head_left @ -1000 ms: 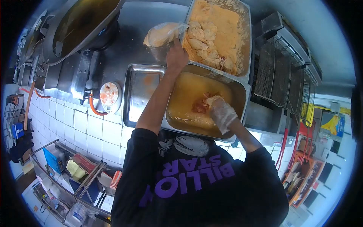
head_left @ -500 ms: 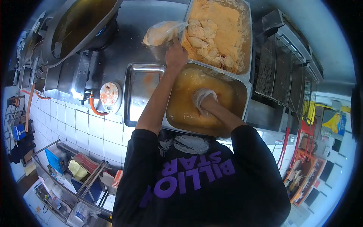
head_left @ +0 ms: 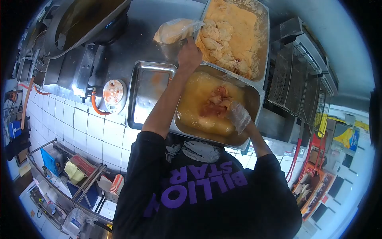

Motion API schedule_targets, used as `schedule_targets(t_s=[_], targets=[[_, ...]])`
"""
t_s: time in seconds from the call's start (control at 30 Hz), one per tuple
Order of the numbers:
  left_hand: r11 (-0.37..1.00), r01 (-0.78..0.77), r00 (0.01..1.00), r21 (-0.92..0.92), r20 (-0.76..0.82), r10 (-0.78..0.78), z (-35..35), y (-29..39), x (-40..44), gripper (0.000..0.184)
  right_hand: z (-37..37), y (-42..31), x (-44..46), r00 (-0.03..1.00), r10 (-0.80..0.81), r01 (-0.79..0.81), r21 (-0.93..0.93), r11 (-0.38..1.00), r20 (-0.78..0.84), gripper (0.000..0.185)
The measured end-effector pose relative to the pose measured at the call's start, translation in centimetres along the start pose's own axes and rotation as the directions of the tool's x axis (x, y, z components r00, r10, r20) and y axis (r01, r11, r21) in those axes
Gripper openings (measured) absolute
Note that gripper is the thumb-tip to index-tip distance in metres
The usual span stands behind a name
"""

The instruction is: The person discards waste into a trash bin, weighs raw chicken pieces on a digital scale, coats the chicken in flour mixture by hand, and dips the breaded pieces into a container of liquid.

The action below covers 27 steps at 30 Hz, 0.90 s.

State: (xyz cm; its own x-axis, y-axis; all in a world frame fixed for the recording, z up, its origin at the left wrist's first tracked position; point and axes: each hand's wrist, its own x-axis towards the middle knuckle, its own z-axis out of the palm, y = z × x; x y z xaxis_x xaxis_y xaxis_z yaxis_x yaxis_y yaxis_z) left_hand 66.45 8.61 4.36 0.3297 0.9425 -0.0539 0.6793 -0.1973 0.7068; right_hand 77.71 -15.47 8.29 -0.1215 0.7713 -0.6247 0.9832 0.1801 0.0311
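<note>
My right hand (head_left: 240,118), in a clear plastic glove, is closed on raw chicken pieces (head_left: 218,99). The clump shows above the yellow-orange liquid (head_left: 195,115) in a deep metal pan (head_left: 259,104). My left hand (head_left: 190,57) is bare, at the near left corner of a metal tray of orange breading (head_left: 234,16). One finger points up toward a clear bag of orange powder (head_left: 175,32); the others look curled, and what they grip is hidden. Coated chicken pieces (head_left: 217,36) lie in the breading.
Left of the pan are a shallow metal tray (head_left: 147,95) and a smeared kitchen scale (head_left: 114,95). A large wok of dark oil (head_left: 81,24) stands on a burner at upper left. Wire fryer baskets (head_left: 284,75) hang at right. An orange hose (head_left: 95,104) runs below the counter edge.
My right hand has come up out of the liquid and shifted right, bringing the chicken pieces into view. My left hand stays by the tray corner. The whole view has tilted slightly.
</note>
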Motion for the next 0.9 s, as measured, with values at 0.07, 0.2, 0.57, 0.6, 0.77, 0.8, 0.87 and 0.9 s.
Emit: schedule_targets(t_s=[0.07,0.2,0.57,0.6,0.77,0.8,0.87,0.9], targets=[[1.000,0.008,1.000,0.009,0.013,-0.008,-0.1,0.1,-0.1,0.042,1.4,-0.1,0.8,0.998,0.004,0.000,-0.071,0.997,0.064,0.030],[1.000,-0.019,1.000,0.019,0.010,0.019,0.1,-0.2,0.1,0.043,6.2,0.0,2.5,0.998,-0.048,0.041,-0.181,0.983,-0.030,0.030],[0.998,-0.058,0.998,0.026,-0.033,0.059,0.6,-0.6,0.3,0.044,2.6,-3.3,6.6,0.815,0.147,0.287,0.611,0.738,-0.560,0.029],[0.998,-0.060,0.998,0.028,-0.036,0.061,0.6,-0.6,0.3,0.044,2.6,-3.6,7.0,0.813,0.147,0.290,0.610,0.738,-0.564,0.029],[0.996,-0.058,0.996,0.061,-0.069,0.062,0.5,-0.4,0.0,0.053,3.4,-5.0,9.0,0.783,0.227,0.288,0.660,0.694,-0.580,0.022],[0.996,-0.060,0.995,0.062,-0.070,0.065,0.6,-0.5,0.0,0.053,3.4,-5.1,9.1,0.781,0.247,0.276,0.672,0.688,-0.574,0.022],[0.999,-0.049,0.998,0.013,-0.030,0.050,0.7,-0.6,0.2,0.059,3.3,-4.9,8.8,0.854,0.018,0.228,0.405,0.885,-0.520,0.025],[0.998,-0.055,0.998,0.014,-0.032,0.055,0.6,-0.5,0.2,0.059,3.9,-4.9,9.3,0.851,0.021,0.227,0.404,0.886,-0.524,0.025]])
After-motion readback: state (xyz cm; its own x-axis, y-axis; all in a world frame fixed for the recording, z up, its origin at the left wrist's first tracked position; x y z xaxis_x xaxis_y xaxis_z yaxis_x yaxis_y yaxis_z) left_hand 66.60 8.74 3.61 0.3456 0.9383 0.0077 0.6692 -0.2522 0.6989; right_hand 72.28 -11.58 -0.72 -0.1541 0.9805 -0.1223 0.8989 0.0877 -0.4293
